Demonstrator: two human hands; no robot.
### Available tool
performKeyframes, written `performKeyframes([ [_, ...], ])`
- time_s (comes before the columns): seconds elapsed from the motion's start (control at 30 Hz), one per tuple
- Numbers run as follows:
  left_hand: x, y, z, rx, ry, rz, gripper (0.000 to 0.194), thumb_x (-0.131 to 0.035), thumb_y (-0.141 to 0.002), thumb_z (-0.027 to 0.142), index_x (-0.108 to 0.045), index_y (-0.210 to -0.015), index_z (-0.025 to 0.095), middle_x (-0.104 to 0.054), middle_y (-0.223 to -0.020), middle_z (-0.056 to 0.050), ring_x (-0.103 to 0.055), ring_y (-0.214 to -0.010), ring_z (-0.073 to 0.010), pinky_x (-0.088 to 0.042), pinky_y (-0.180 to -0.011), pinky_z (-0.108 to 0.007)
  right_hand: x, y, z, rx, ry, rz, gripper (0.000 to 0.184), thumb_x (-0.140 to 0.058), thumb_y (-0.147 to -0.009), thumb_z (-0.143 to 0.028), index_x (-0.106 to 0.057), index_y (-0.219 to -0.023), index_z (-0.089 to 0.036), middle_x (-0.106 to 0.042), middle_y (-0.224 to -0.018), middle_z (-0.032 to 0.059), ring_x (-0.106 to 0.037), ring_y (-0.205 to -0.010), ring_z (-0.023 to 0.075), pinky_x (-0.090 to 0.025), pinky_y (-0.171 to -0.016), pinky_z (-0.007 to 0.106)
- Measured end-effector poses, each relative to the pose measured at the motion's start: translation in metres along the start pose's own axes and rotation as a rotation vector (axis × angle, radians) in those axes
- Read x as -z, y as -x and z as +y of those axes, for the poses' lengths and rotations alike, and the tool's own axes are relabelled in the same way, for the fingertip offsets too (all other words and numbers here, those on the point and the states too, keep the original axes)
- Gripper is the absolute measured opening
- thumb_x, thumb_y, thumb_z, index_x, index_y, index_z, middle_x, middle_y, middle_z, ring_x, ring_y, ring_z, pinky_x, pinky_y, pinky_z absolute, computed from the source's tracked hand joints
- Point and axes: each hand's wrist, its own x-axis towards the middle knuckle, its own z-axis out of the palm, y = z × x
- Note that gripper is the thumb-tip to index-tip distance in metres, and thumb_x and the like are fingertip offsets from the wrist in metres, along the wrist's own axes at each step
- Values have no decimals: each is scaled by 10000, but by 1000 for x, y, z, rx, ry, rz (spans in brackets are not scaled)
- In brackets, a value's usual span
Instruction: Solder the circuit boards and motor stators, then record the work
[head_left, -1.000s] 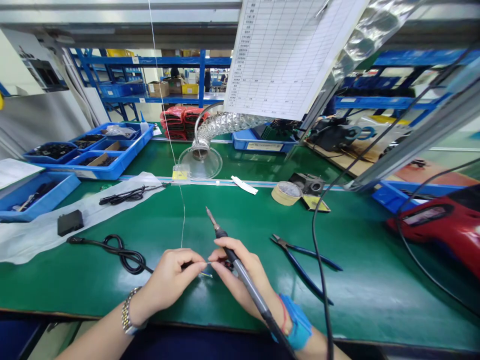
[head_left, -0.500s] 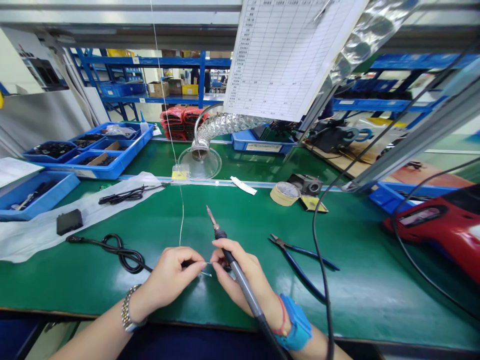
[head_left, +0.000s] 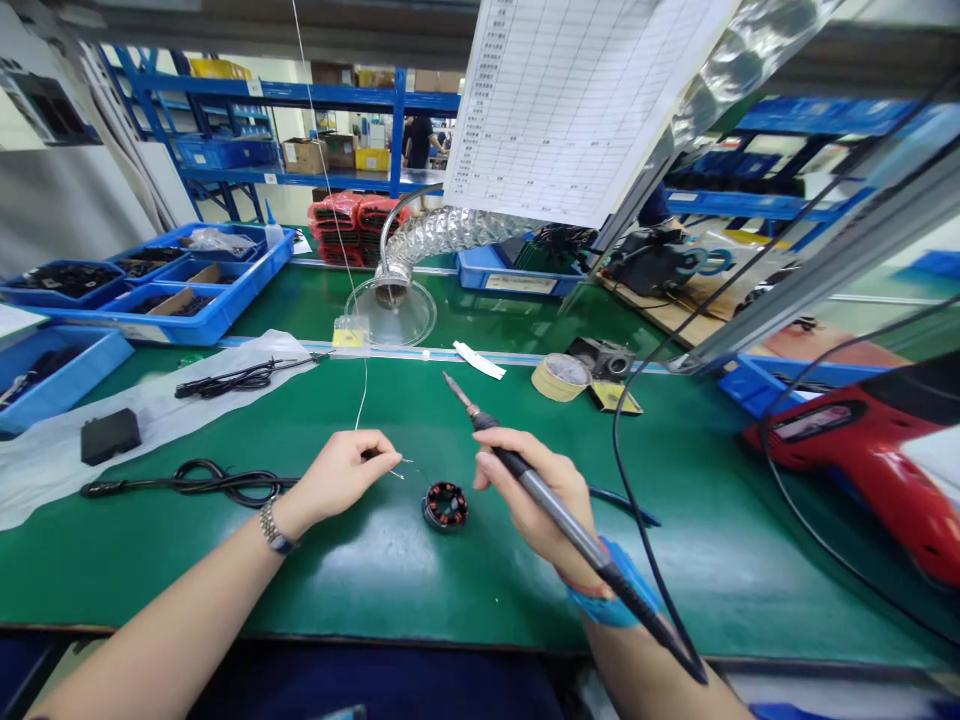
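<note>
The wound coil (head_left: pixel 445 508) lies between our left grip (head_left: pixel 346 478) and our right grip (head_left: pixel 556 482), touching neither.
We have the left grip pinched closed on wire ends (head_left: pixel 397 474), with the coil to its right and slightly nearer us; the right grip wraps round the soldering iron (head_left: pixel 544 504), the coil just to its left. Half a second ago our grips nearly met; now they stand well apart, and the coil shows clearly on the surface (head_left: pixel 360 590) between them.
</note>
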Motion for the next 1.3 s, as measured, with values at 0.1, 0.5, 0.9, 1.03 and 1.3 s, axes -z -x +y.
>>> performKeyframes([
  [0.1,-7,-3,-5,-13,-25,-35,239,-525,-829,323,-626,-692,157,-643,-690,-3,-541,-636,-129,-387,-613,-240,13,-6,5,-2,41,-22,255,-581,-838,-260,-629,-1087,-231,-693,-794,21,-618,-613,140,-504,-605,275],
  [0.5,-17,-2,-8,-173,-212,47,194,-522,-850,241,-610,-688,180,-648,-706,3,-572,-685,-134,-401,-669,-254,2,6,38,-98,-445,49,130,-573,-800,-241,-702,-811,-227,-596,-650,20,-504,-612,169,-386,-559,313],
  [0.9,-19,-1,-8,-186,-266,51,170,-524,-857,231,-614,-721,181,-648,-727,-6,-567,-709,-144,-401,-700,-273,1,5,41,-133,-442,-49,116,-586,-794,-218,-700,-816,-221,-617,-676,17,-516,-622,161,-386,-574,308],
  [1.03,-19,-1,-8,-191,-269,53,181,-517,-863,240,-619,-726,181,-650,-734,-11,-565,-711,-145,-404,-701,-278,1,5,41,-149,-412,-54,115,-585,-789,-222,-699,-804,-218,-622,-677,20,-525,-626,166,-405,-586,316],
  [1.3,-19,-1,-8,-211,-288,58,174,-519,-860,232,-609,-719,184,-645,-719,-9,-566,-703,-147,-401,-688,-272,-1,4,40,-151,-405,-55,115,-587,-786,-229,-701,-796,-219,-624,-671,20,-520,-615,163,-402,-574,314],
])
